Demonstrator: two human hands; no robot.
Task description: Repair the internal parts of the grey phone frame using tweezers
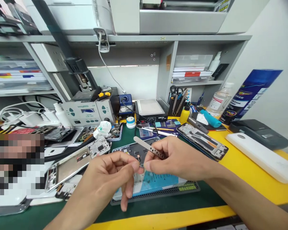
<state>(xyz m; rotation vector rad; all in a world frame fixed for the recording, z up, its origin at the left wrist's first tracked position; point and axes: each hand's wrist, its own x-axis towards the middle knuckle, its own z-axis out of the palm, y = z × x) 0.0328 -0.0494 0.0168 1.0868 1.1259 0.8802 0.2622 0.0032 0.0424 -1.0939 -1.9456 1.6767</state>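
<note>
My right hand is closed around metal tweezers, whose blunt end points up and left. Its thumb and index finger also meet near a tiny part between the two hands, too small to name. My left hand pinches at that same spot with thumb and index finger, the other fingers hanging loosely bent. Beneath both hands lies an opened phone with its inner parts showing, on a blue and white pad. The hands cover part of the phone.
Disassembled phone frames lie at left, and another opened phone at right. Behind stand a hot air station, a flat heating plate, a tool holder and a yellow bottle. A blue spray can stands far right.
</note>
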